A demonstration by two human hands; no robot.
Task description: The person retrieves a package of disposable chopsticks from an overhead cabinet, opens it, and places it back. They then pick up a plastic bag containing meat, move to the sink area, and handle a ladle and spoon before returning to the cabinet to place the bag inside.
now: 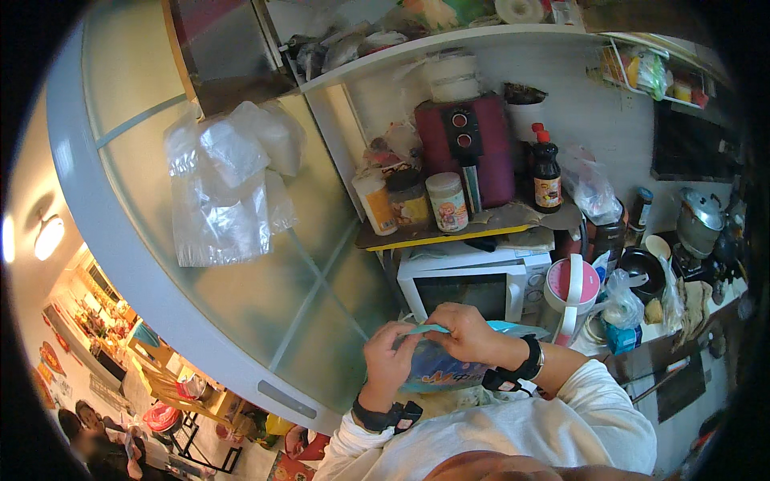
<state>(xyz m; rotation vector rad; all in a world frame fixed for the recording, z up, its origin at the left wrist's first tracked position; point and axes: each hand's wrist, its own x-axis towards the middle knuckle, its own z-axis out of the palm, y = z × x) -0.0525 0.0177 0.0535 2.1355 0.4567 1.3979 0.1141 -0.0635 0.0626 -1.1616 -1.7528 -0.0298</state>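
Both hands pinch the top edge of a blue plastic bag (445,364) that hangs in front of my white shirt. My left hand (390,355) grips the turquoise edge with thumb and fingers. Close beside it, my right hand (464,332) holds the same strip, so a short stretch of the edge shows between the two. Printed writing is on the bag's front. Its lower part and contents are hidden or unclear. Just beyond my hands stands a white microwave oven (460,267), partly covered by them.
Above the microwave, a shelf (445,235) carries a purple air fryer (490,144), jars (447,201) and a dark sauce bottle (546,171). A pink-lidded jug (571,288) stands right. Clear bags (231,180) hang by a frosted sliding door (325,300). People (105,439) are beyond the doorway, lower left.
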